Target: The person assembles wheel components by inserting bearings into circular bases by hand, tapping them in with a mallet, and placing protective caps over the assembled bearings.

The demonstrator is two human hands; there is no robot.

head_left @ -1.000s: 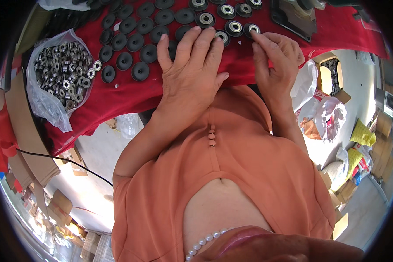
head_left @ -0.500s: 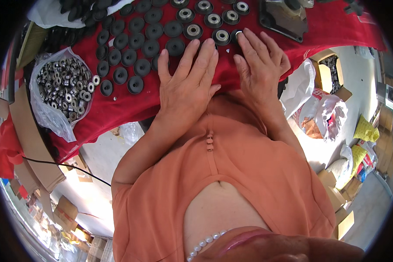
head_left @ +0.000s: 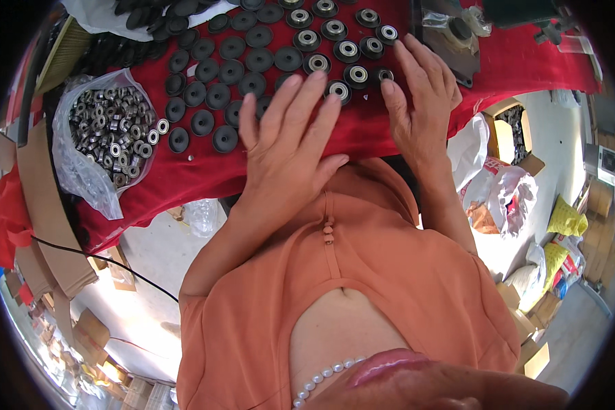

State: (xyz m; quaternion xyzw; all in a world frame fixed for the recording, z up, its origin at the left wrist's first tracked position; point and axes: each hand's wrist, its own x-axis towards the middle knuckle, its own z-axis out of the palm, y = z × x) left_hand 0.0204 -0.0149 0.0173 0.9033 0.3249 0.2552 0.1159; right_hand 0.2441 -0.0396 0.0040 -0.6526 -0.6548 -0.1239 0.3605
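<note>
Rows of round black plastic caps (head_left: 259, 59) lie on a red cloth (head_left: 164, 181); those toward the right have silver ball bearings (head_left: 356, 74) set in their centres. My left hand (head_left: 287, 130) is open, its fingers spread palm-down. Its fingertips are beside a cap with a bearing (head_left: 338, 91) and partly cover nearby plain caps. My right hand (head_left: 425, 96) is open too, fingers stretched out, with the thumb near another bearing-filled cap (head_left: 383, 75). Nothing shows in either hand.
A clear plastic bag (head_left: 89, 181) full of loose bearings sits at the table's left. More black caps are piled on white plastic (head_left: 102, 20) at the far left. A dark metal plate (head_left: 451, 51) lies at the far right. Cardboard boxes (head_left: 502, 133) and bags stand on the floor.
Both hands have shifted relative to the caps, uncovering bearings that were under the fingertips. My left fingers are spread wider. The whole view has moved a little, so the table appears lower and further right.
</note>
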